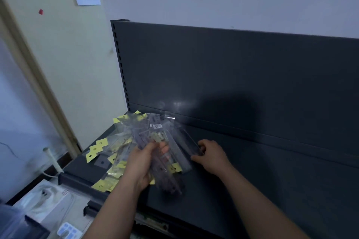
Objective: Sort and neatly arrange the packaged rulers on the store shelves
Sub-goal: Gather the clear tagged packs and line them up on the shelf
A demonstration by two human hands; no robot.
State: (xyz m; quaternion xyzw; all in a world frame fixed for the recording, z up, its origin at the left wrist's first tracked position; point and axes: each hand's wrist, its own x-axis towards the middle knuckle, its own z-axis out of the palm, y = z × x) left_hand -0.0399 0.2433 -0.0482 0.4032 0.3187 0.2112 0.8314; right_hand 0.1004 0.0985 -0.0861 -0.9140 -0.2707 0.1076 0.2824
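Bundle of ruler packs [165,163] over the shelf [262,176], left end, beside loose pile [105,153]. L hand [143,161] curled round it; R hand [211,153] pinches one clear pack [187,146]. Prob best: peel singly, tags same way, edges squared.

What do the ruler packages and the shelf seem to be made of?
The ruler packages look like clear glossy plastic film: they show glare and their contents. Their yellow tabs seem paper or card. The shelf looks like matte dark-grey painted metal, given its slotted upright.

Left hand [149,156] curled in grip, right hand [210,153] pinching, forearms outstretched
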